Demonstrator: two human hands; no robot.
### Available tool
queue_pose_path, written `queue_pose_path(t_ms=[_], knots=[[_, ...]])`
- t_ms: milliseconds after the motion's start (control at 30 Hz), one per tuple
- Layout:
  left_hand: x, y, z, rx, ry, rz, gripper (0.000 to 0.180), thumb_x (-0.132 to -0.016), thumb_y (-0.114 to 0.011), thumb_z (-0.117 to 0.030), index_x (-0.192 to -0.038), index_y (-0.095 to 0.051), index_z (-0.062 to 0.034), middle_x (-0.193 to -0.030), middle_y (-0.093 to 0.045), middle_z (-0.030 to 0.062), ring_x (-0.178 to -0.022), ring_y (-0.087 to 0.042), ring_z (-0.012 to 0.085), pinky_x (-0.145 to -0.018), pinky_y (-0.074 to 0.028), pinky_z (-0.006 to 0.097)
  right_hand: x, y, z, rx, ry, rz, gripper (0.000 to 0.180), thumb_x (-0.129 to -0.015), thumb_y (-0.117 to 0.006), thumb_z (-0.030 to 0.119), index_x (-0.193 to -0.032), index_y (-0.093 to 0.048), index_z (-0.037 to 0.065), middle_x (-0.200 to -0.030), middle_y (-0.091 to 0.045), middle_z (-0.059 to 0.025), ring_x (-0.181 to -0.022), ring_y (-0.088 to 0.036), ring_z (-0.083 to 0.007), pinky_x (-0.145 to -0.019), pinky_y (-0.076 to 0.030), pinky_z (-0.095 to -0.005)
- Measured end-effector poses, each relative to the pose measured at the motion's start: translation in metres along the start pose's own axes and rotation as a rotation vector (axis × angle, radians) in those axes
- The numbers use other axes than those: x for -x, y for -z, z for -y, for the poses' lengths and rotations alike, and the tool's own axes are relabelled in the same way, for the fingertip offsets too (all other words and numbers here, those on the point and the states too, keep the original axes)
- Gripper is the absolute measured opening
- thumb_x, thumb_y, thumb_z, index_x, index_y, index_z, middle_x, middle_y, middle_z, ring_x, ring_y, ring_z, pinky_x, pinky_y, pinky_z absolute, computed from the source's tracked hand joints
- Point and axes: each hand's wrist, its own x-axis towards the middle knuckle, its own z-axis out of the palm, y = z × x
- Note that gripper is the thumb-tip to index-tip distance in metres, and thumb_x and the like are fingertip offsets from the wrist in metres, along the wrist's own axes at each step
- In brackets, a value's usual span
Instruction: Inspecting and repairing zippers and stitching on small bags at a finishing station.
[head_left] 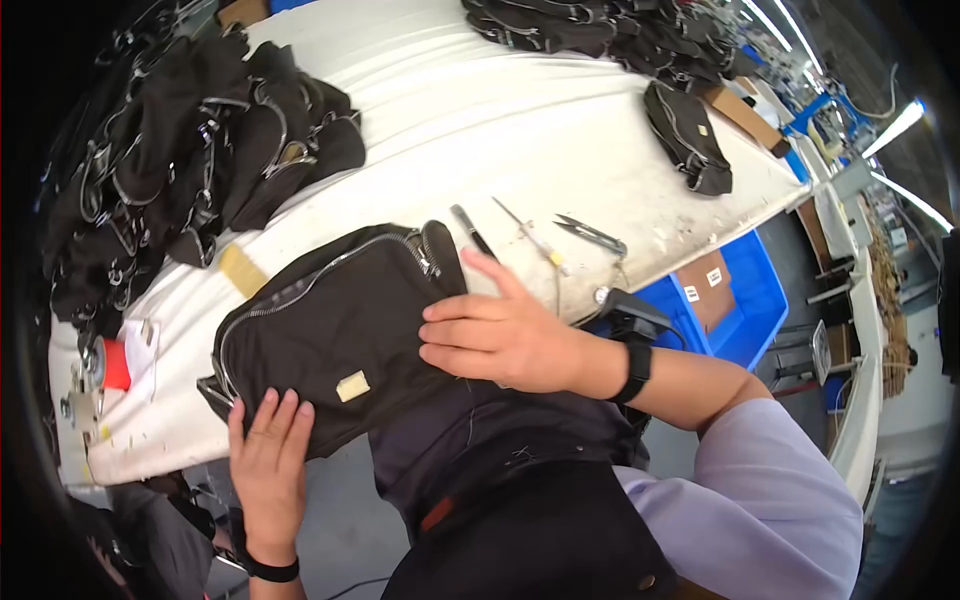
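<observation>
A black zippered bag [330,320] with a small gold label lies at the near edge of the white-covered table [480,130]. My left hand [268,455] grips the bag's near left corner, fingers laid flat on top. My right hand [500,335] presses on the bag's right side, fingers curled over its edge. Both wrists wear black bands.
A large heap of black bags [190,150] sits at the table's left, another pile [610,35] at the far right, and one bag [688,135] lies alone. Thread snips [592,235], a thin tool [530,235] and a pen [470,230] lie beyond the bag. A blue bin [735,300] stands right.
</observation>
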Motion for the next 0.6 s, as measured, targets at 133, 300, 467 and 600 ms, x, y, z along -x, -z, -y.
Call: queue_pose_path(t_ms=[133,300,467,600], knots=[[-0.019,-0.053,-0.07,0.248,0.115,-0.05,0.052,-0.071,-0.067,-0.002,-0.123,-0.058,-0.0076,-0.13,-0.056,0.0112,-0.126,-0.049,0.0319,-0.109,-0.029,0.057,0.037,0.053,-0.022,-0.119,-0.11,0.393,0.055,-0.072,-0.075,0.034,-0.121,-0.061,0.012,-0.121,-0.059,-0.0051,-0.123,-0.051,-0.0205,-0.114,-0.02,-0.058],[-0.005,-0.094,-0.068,0.184,0.039,-0.141,0.069,-0.059,-0.077,-0.007,-0.125,-0.056,-0.0072,-0.133,-0.054,0.0113,-0.129,-0.046,0.0325,-0.109,-0.027,0.057,0.04,0.058,-0.002,-0.025,-0.223,0.502,0.061,-0.073,-0.076,0.034,-0.129,-0.057,0.017,-0.123,-0.056,-0.0032,-0.125,-0.049,-0.0201,-0.113,-0.019,-0.0584],[-0.003,-0.079,-0.073,0.168,0.032,-0.175,0.05,-0.07,-0.069,-0.006,-0.119,-0.062,-0.0117,-0.122,-0.061,0.0056,-0.12,-0.054,0.0259,-0.105,-0.035,0.053,0.038,0.058,-0.002,-0.021,-0.169,0.449,0.05,-0.068,-0.077,0.023,-0.116,-0.064,0.014,-0.11,-0.059,-0.0009,-0.116,-0.053,-0.0179,-0.11,-0.024,-0.0623],[-0.016,-0.056,-0.075,0.181,-0.004,-0.298,0.047,-0.064,-0.071,-0.005,-0.11,-0.066,-0.0077,-0.112,-0.064,0.006,-0.108,-0.059,0.0264,-0.099,-0.041,0.05,0.032,0.068,0.003,0.059,-0.199,0.405,0.057,-0.061,-0.079,0.021,-0.115,-0.063,0.009,-0.105,-0.059,-0.0028,-0.113,-0.054,-0.0183,-0.109,-0.025,-0.0613]])
